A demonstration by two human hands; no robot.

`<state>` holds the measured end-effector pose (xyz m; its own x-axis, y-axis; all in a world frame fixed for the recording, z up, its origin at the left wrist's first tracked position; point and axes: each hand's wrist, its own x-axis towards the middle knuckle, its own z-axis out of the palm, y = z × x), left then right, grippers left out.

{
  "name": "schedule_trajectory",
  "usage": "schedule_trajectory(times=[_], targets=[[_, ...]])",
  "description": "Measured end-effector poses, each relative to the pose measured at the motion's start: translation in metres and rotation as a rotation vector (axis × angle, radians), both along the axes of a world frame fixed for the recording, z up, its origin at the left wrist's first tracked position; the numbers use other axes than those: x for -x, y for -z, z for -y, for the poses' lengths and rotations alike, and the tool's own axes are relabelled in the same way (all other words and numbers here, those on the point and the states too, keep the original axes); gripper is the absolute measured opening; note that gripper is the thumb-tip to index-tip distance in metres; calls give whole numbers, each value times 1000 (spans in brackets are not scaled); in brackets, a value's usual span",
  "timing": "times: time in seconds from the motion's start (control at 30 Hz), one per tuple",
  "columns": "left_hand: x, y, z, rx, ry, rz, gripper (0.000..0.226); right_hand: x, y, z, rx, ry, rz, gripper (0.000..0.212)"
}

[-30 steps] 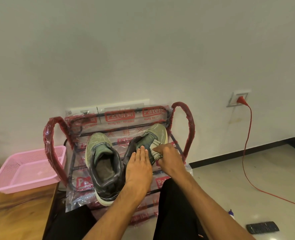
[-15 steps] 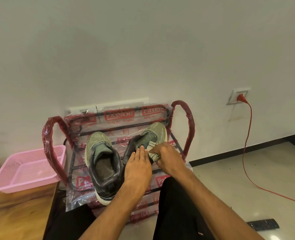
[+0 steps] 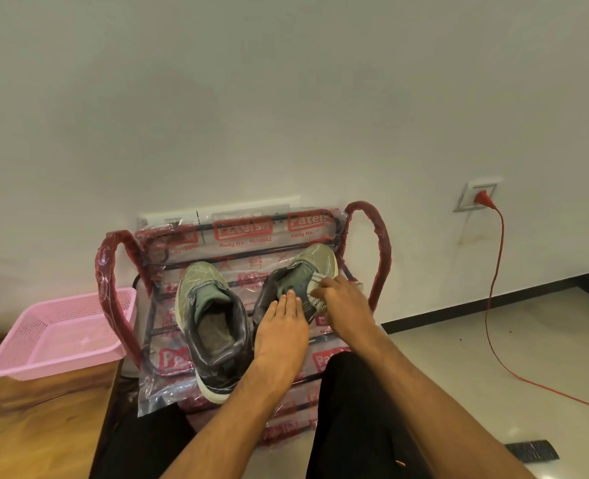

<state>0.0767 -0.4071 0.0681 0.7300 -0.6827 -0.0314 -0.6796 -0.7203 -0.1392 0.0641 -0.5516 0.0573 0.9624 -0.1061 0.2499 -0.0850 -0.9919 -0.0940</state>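
Two grey-green sneakers stand on a plastic-wrapped metal rack [image 3: 244,233] against the wall. The left sneaker [image 3: 210,316] stands alone with its opening toward me. My left hand [image 3: 281,331] lies flat with straight fingers on the heel and collar of the right sneaker [image 3: 315,259]. My right hand [image 3: 343,307] has its fingers curled around a small white patterned cloth [image 3: 315,297] held against that sneaker's right side. Most of the right sneaker's rear is hidden under both hands.
A pink plastic basket [image 3: 61,335] sits on a wooden table [image 3: 40,420] at the left. A red cable [image 3: 493,288] runs from a wall socket [image 3: 477,198] across the tiled floor. A dark remote [image 3: 531,451] lies on the floor at lower right. My black-trousered legs are below.
My right hand with the cloth has shifted slightly along the right sneaker's side. My left hand stays flat on the shoe. The view has tilted up a little.
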Motion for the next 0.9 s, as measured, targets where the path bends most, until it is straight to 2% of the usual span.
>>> schedule_trajectory(times=[0.1,0.27,0.4,0.5,0.67,0.73,0.9], targets=[[2,-2,-3,92,25,21,70,-8,-9,0,-36,110,5,39],[3,-1,-11,187,93,79,63,-5,-7,-9,-338,168,225,41],[3,2,-12,227,96,96,55,8,-8,-29,-538,101,155,39],[2,2,-12,243,91,98,47,17,1,-32,-533,42,120,44],[1,-1,-13,204,102,95,49,3,6,-13,-269,57,137,47],[2,-2,-14,192,97,101,48,-4,2,-14,-276,71,102,44],[4,-3,-10,202,56,90,46,6,4,-16,-315,-50,32,43]])
